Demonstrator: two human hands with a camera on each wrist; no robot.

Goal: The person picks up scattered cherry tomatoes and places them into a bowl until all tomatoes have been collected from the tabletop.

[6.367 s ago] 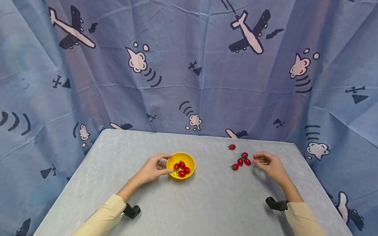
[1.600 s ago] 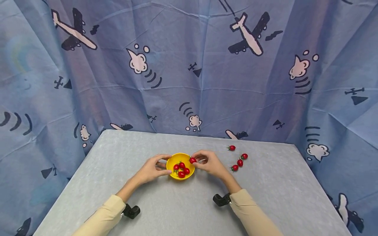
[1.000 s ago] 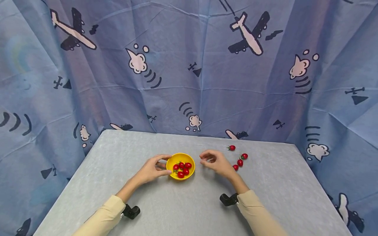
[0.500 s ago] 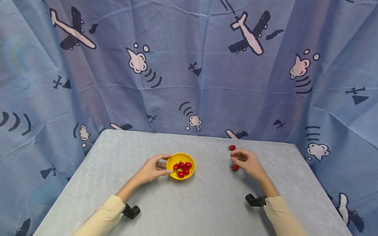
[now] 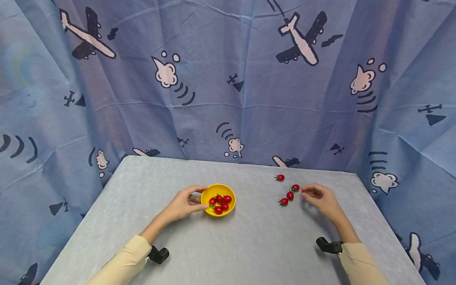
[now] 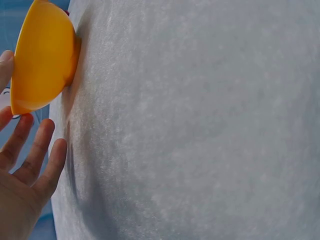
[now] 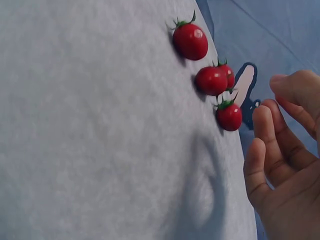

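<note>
Blue curtain (image 5: 210,83) behind grey table (image 5: 235,249) bearing tomatoes (image 5: 290,196)

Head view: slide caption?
Left grip holds a yellow bowl of five red tomatoes; right grip beside four more on the table.

A creased blue curtain (image 5: 206,35) hangs behind the pale grey bench (image 5: 246,249) and down along its left and right sides, printed with dark-winged airplanes (image 5: 304,45) and pale puffs of cloud (image 5: 166,74).
</note>
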